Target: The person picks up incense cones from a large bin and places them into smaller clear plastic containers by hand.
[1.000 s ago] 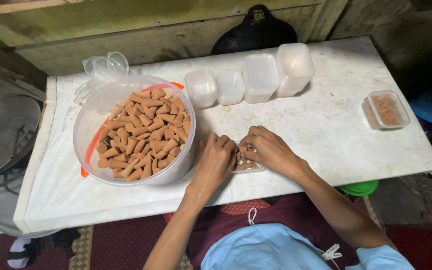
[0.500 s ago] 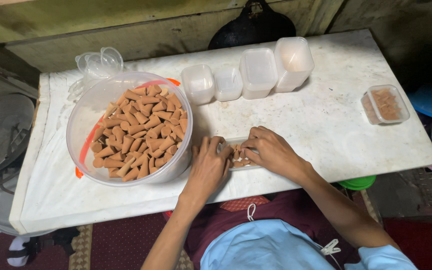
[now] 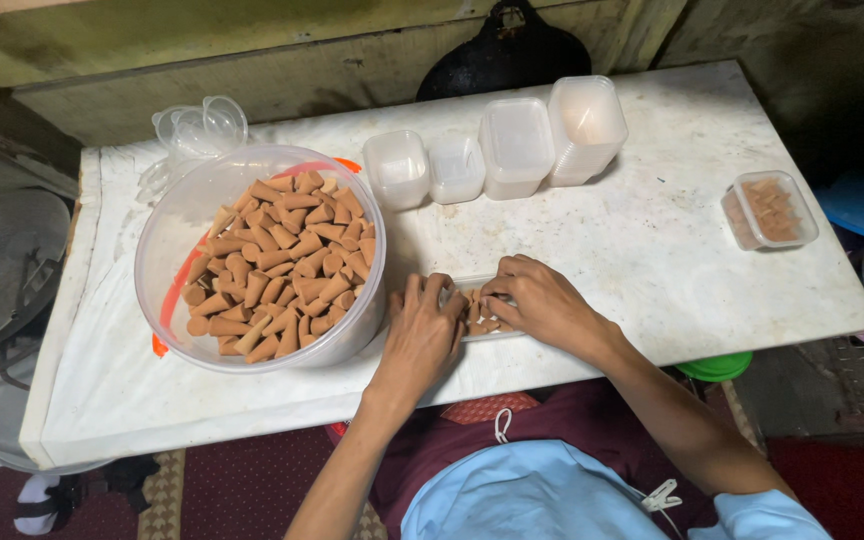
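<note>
Your left hand (image 3: 422,330) lies in the lower middle of the frame, palm down, with the fingers bent over the left end of a small clear tray (image 3: 482,318). It seems to steady the tray; whether the fingers pinch a cone I cannot tell. Your right hand (image 3: 542,300) is just beside it, fingers curled, the fingertips (image 3: 490,290) pressing down among the brown cones in the tray (image 3: 480,322). It looks like it arranges them in a row, but a real grip is hidden by the fingers. The tray sits near the front edge of the white counter (image 3: 652,250), close to your body, so both hands reach it easily.

To the left of your hands, touching or almost touching the left one, stands a big clear tub (image 3: 177,240) on an orange lid, heaped with many loose brown cones (image 3: 282,265). It is near, so the supply is within reach. Behind the tub, in the upper left, some clear round cups (image 3: 202,125) lie together.

In the upper middle a row of empty clear boxes (image 3: 497,150) waits side by side, the rightmost being a taller stack. At the right edge of the counter, well apart from your hands, one small box filled with cones (image 3: 769,210) stands alone, as if put aside. A dark pan (image 3: 507,55) leans behind the counter.
</note>
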